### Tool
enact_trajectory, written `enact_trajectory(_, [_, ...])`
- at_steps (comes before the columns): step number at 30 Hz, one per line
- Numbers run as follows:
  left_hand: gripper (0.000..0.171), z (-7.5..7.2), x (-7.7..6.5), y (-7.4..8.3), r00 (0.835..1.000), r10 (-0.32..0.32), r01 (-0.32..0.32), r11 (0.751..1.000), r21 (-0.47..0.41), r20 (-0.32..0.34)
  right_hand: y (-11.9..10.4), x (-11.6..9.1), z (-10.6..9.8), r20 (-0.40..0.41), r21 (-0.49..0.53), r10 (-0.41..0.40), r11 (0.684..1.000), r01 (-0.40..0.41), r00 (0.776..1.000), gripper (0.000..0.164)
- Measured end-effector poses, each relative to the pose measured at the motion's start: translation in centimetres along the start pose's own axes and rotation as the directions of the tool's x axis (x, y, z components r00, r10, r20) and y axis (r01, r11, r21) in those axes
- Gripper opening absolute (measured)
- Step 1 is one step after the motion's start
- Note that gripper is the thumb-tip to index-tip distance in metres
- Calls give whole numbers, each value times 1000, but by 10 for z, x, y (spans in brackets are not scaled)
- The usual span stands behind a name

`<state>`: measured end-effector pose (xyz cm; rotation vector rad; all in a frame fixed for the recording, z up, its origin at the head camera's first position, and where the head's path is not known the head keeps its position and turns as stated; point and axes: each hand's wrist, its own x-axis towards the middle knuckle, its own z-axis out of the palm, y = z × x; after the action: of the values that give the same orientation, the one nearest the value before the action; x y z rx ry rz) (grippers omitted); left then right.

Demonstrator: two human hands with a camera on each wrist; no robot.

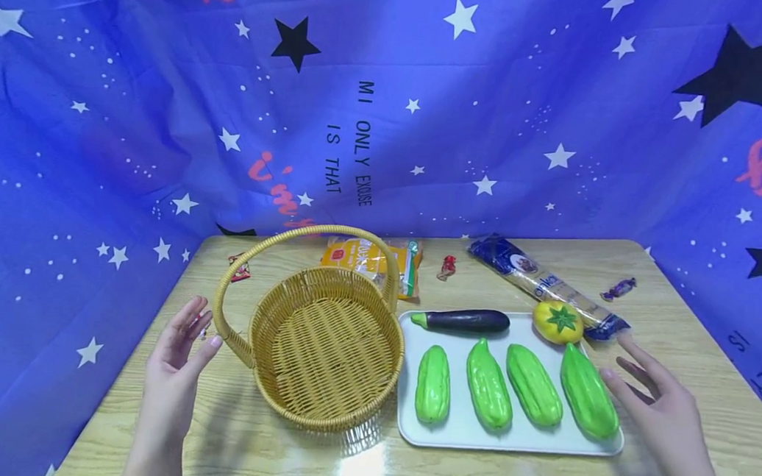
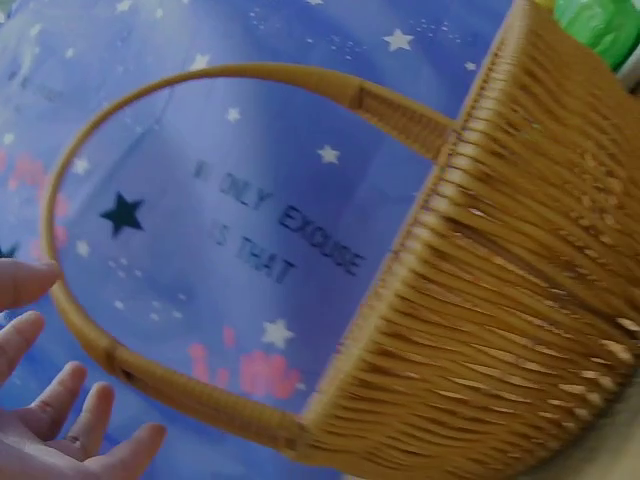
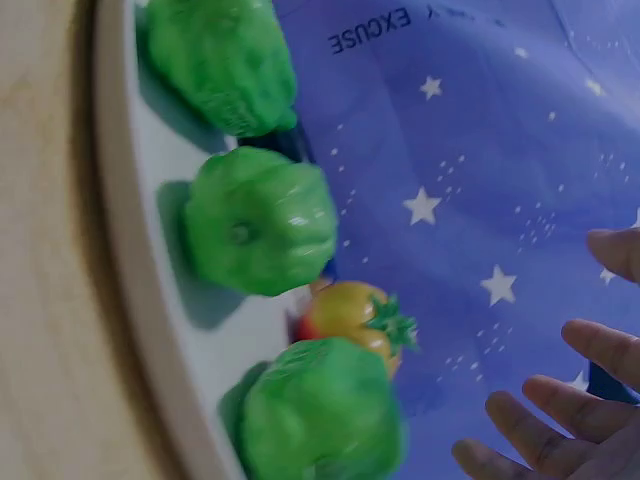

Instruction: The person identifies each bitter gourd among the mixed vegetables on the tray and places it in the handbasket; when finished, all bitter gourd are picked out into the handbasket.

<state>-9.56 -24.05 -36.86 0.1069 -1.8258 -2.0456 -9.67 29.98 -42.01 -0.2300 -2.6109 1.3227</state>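
My left hand (image 1: 176,364) hovers beside the handle (image 1: 227,294) of a round wicker basket (image 1: 257,347), fingers apart and holding nothing. In the left wrist view the spread fingers (image 2: 90,420) overlap the lower part of the handle. On the right, my right hand (image 1: 661,405) is held with parted fingers near the rightmost of several green ridged gourds (image 1: 589,393). These lie on a white tray (image 1: 453,436) along with a dark eggplant (image 1: 468,321) and a yellow tomato-like fruit (image 1: 557,322) with a green calyx. The basket holds nothing and its handle stands up.
Behind the basket lies an orange food packet (image 1: 363,255). A long blue-ended pasta packet (image 1: 544,282) slants behind the tray. Wrapped candies lie about: one red (image 1: 447,267), one purple (image 1: 619,288), one red at left (image 1: 239,269). A blue starred cloth (image 1: 396,121) hangs around the wooden table (image 1: 312,469).
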Motion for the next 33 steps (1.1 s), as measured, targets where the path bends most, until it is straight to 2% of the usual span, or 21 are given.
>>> enact_trajectory(7, [53,-2,-1,-21,995,-88,88,996,5,36,17,-3,4,79,-78,75,995,-68,994,67])
enact_trajectory(17, [47,-3,0,-35,993,-112,113,993,-45,21,20,-6,14,215,-121,187,979,-163,959,81])
enact_trajectory(23, [47,-4,2,-37,992,-127,126,991,-37,-10,21,-10,18,236,-187,183,972,-140,954,84])
enact_trajectory(27, [46,-5,3,-37,993,-121,121,991,-50,-6,22,-9,19,241,-230,186,964,-130,953,85])
enact_trajectory(33, [45,-5,3,-36,992,-122,122,991,-47,5,24,-9,20,219,-269,161,958,-99,962,80])
